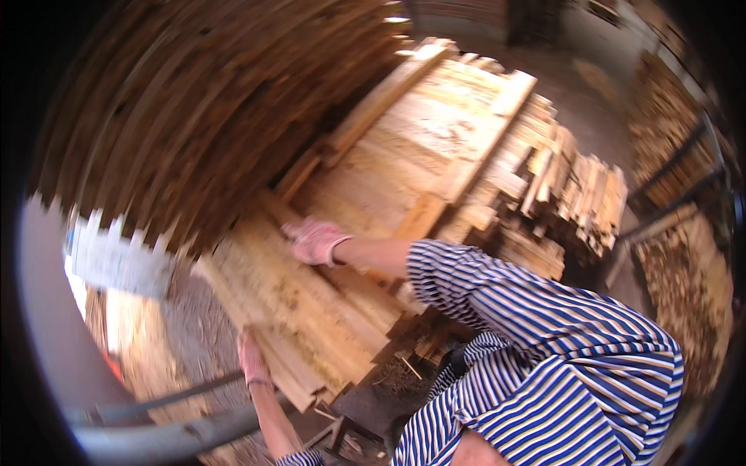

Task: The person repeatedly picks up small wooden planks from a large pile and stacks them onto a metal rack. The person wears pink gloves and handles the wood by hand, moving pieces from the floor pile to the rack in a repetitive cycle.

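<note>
Pale sawn wooden boards (291, 299) lie side by side in front of me, running from upper left to lower right. At their left edge my left hand (252, 357), in a pinkish glove, is closed around the outermost board. My right hand (317, 242), in a pink and white glove, rests on top near the boards' far edge. Its fingers are spread toward the left, slightly blurred. Beneath and beyond lies a wider layer of boards (365, 182), with a long wooden strip (388, 97) along its left side.
A tall stack of dark-edged boards (210, 101) rises at the upper left. Short wood pieces (594, 198) are piled to the right. A grey metal pipe (171, 435) crosses the lower left. More stacked wood (684, 287) and a metal frame (711, 147) stand at far right.
</note>
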`<state>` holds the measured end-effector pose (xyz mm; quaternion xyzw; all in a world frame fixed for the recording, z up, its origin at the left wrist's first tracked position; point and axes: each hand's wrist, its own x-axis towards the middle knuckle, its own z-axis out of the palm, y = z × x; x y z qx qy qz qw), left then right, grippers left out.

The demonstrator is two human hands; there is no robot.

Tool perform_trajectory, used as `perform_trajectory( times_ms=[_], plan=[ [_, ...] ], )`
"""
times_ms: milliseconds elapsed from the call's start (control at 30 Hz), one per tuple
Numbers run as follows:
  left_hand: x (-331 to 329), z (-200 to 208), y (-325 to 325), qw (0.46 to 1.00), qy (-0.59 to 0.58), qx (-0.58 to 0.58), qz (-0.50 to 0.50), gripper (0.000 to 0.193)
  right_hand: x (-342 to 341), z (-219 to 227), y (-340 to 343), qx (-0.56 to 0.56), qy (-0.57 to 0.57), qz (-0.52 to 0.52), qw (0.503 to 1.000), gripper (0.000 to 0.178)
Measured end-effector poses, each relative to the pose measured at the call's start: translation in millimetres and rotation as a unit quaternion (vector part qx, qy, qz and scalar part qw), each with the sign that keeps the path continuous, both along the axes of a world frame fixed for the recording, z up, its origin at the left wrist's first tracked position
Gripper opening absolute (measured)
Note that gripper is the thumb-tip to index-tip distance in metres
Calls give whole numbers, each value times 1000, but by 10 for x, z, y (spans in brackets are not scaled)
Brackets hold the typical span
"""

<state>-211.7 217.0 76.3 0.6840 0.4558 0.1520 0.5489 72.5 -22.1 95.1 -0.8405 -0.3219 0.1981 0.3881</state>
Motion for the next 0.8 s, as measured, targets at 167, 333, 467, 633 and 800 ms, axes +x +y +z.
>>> perform_trajectory(
  times_ms=[167,333,467,633,800],
  plan=[
    [-279,59,26,986,-19,-151,-68,60,-333,130,-282,33,-134,69,988,68],
    [661,-228,-1293,950,-6,-235,-207,62,-435,47,-1579,272,-86,111,952,64],
    [1162,-1126,-2719,947,128,-103,-275,63,-83,-389,-3221,388,-163,-4,907,40],
    [1295,-2255,-4134,883,320,-8,-343,65,615,-1452,-5128,226,-38,-312,922,36],
    [1552,-3035,-5234,796,462,66,-386,67,1208,-2613,-6615,6,113,-454,884,49]
  ],
)
